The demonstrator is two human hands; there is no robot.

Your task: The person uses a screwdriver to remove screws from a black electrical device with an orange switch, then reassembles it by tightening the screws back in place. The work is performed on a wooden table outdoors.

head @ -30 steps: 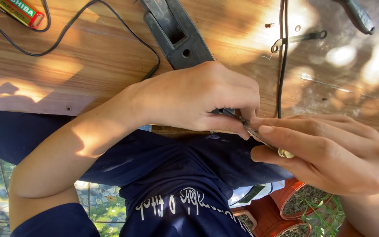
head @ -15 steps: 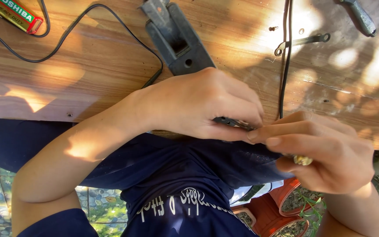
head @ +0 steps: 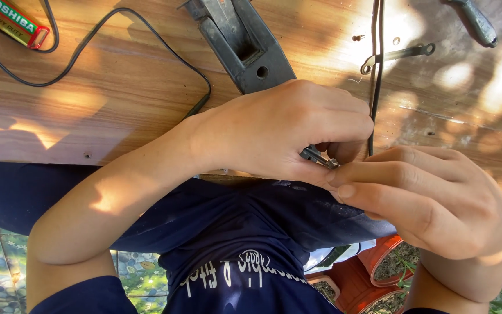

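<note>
My left hand (head: 286, 131) reaches over the edge of the wooden table (head: 106, 110) and pinches a small dark metal piece (head: 318, 157) between thumb and fingers. Only the piece's tip shows; the rest is hidden in the hand. My right hand (head: 437, 203) sits just to the right and below, its thumb and forefinger pressed against the end of the same piece. The two hands touch above my dark blue shirt.
A dark metal block (head: 245, 46) lies behind my left hand. A battery (head: 10, 22) and a black cable (head: 204, 96) are at the left. A thin vertical wire (head: 375, 70), a flat metal strip (head: 399, 53) and a tool handle (head: 474, 22) lie at the right. Terracotta pots (head: 379, 267) stand below.
My right hand has moved up and closed in against my left. The thin metal tool seen between them earlier is now mostly covered, and the small brass bit no longer shows.
</note>
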